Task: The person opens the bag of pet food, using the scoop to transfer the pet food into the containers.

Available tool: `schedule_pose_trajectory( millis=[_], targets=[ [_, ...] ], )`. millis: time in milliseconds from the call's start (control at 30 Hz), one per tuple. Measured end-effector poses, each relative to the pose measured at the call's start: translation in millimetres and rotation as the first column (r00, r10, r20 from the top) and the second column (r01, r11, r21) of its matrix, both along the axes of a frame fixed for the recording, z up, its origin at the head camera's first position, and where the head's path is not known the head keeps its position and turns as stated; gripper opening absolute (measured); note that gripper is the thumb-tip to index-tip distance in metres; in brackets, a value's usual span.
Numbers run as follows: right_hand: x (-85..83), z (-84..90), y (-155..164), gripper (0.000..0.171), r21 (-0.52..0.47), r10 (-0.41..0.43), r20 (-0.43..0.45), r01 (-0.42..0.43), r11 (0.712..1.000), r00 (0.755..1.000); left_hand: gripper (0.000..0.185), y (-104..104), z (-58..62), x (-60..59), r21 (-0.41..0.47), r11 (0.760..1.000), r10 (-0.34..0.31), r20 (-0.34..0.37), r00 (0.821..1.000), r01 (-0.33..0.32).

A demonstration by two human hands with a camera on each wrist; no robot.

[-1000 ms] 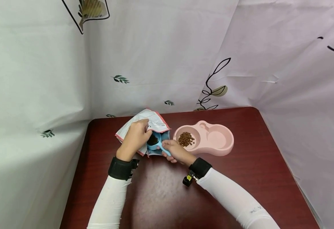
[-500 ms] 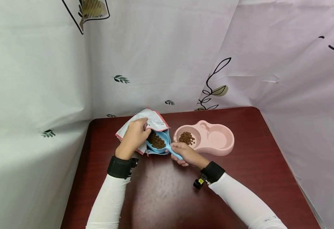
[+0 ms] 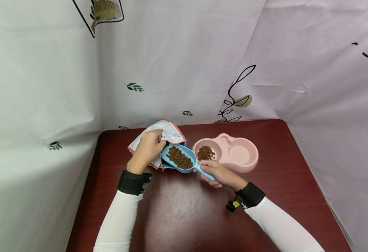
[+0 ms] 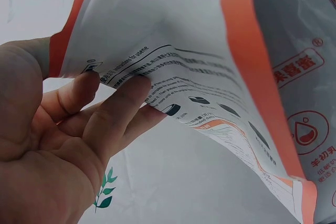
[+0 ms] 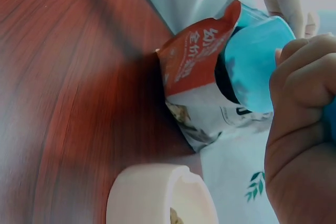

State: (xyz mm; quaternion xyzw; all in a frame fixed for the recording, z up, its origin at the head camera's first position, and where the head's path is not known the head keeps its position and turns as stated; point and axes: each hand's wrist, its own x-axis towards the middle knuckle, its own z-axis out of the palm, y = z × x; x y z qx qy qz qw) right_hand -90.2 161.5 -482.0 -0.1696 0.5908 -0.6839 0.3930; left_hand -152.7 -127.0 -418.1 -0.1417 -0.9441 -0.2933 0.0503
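Note:
My left hand (image 3: 147,150) pinches the upper edge of a white and orange pet food bag (image 3: 170,131); the left wrist view shows thumb and fingers on the printed bag wall (image 4: 194,61). In my right hand (image 3: 218,172) is the handle of a light blue scoop (image 3: 188,152), heaped with brown kibble (image 3: 179,158). The scoop's front end is at the bag's mouth, and most of its bowl shows outside. From the right wrist view, the scoop's underside (image 5: 257,61) hides part of the bag opening.
A pink double bowl (image 3: 228,164) stands right of the bag, close behind my right hand. Its left hollow holds some kibble (image 3: 205,153). The dark red table (image 3: 184,217) meets a white patterned cloth (image 3: 177,63) at the back.
My right hand has drawn the scoop out of the bag, toward the right and nearer to me, so its kibble shows. My left hand stays on the bag's edge.

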Motion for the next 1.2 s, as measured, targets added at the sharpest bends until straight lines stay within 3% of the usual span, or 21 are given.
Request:
schedule_pose_trajectory(
  millis=[433,633,767,867,1100,1200],
  targets=[
    [15.2,3.8,57,0.029,-0.106,0.031,-0.042,-0.035,0.994,0.999,0.024,-2,-0.3,-2.5,0.003,1.000,-0.015,-0.003,1.000,0.015],
    [18.3,4.2,86,0.031,-0.096,0.012,-0.042,-0.016,0.995,0.999,0.027,-2,0.5,-3.1,-0.007,1.000,-0.014,-0.005,1.000,0.014],
    [20.0,0.5,104,0.033,-0.096,0.000,-0.063,-0.006,0.995,0.998,0.002,-2,0.4,-1.7,0.006,1.000,-0.019,0.010,1.000,0.019],
    [21.7,1.1,118,0.034,-0.078,-0.016,-0.064,0.011,0.997,0.998,0.017,-2,0.6,-0.3,0.012,1.000,-0.021,0.008,1.000,0.021],
    [23.4,6.6,153,0.036,-0.018,-0.031,-0.059,0.030,0.999,0.998,0.002,-2,0.5,0.5,0.003,1.000,-0.020,0.000,1.000,0.020],
    [21.7,9.8,168,0.038,-0.004,-0.028,-0.052,0.028,1.000,0.998,0.010,-2,1.1,0.4,0.004,1.000,-0.020,0.002,1.000,0.020]
  ],
)
